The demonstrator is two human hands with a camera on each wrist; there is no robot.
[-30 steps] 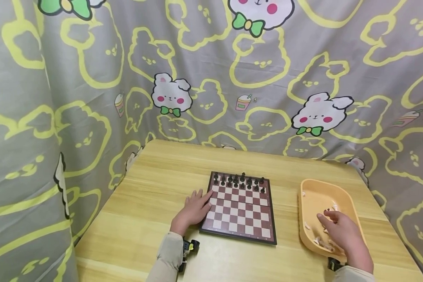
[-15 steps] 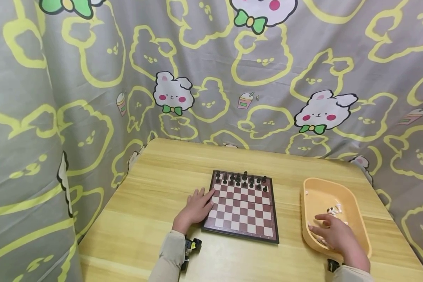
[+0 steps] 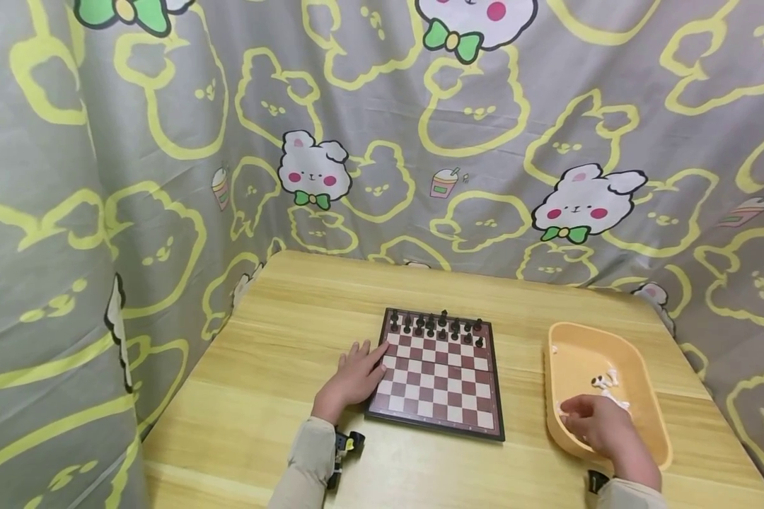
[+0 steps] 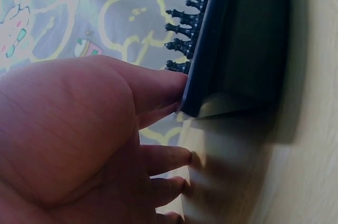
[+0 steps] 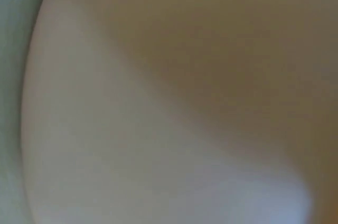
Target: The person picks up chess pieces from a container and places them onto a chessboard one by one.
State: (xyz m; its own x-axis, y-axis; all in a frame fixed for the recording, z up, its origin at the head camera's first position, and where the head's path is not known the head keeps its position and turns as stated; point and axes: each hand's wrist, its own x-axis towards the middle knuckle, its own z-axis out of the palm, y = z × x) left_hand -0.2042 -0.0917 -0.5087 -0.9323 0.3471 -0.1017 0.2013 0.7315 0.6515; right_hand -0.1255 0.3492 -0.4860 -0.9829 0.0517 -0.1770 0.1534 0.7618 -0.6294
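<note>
A folding chessboard (image 3: 439, 385) with brown and white squares lies on the table. Two rows of black chess pieces (image 3: 431, 326) stand along its far side. My left hand (image 3: 350, 380) rests at the board's left edge, thumb and forefinger touching it; the left wrist view has the thumb against the board's dark side (image 4: 232, 49). Inside the orange tray (image 3: 649, 403), my right hand (image 3: 601, 424) has bent fingers close to the left wall. A small white chess piece (image 3: 561, 408) shows right at those fingertips; whether they pinch it I cannot tell. The right wrist view is a blur.
More white chess pieces (image 3: 612, 378) lie loose on the tray's floor, some hidden under my right hand. The wooden table (image 3: 280, 318) meets a patterned grey curtain (image 3: 382, 106) at the back and left.
My right hand has moved from the tray's middle toward its near left wall, and its fingers have drawn together, uncovering white pieces behind. My left hand stays at the board's edge.
</note>
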